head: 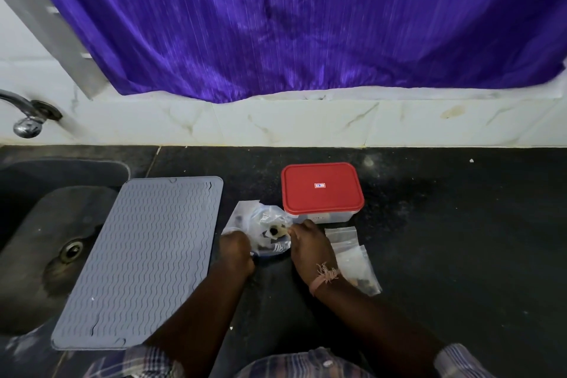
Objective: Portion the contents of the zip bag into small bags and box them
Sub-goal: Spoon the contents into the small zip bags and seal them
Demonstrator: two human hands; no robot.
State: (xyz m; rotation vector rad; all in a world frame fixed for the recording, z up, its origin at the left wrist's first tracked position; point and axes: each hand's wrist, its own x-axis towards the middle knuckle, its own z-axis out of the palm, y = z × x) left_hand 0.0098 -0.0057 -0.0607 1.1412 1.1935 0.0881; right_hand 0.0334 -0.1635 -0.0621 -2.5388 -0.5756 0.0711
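Note:
A clear zip bag [264, 225] with dark and pale pieces inside lies on the black counter in front of me. My left hand [234, 250] grips its left edge and my right hand [308, 244] pinches its right edge. Behind the bag stands a clear box with a red lid [322, 189], closed. Small clear bags [352, 258] lie to the right of my right wrist; the nearest one holds a few dark pieces at its lower end.
A grey ribbed mat [147, 258] lies left of the bag, partly over the dark sink [46, 242]. A metal tap [26, 120] juts from the tiled wall at far left. A purple curtain [306, 24] hangs behind the counter.

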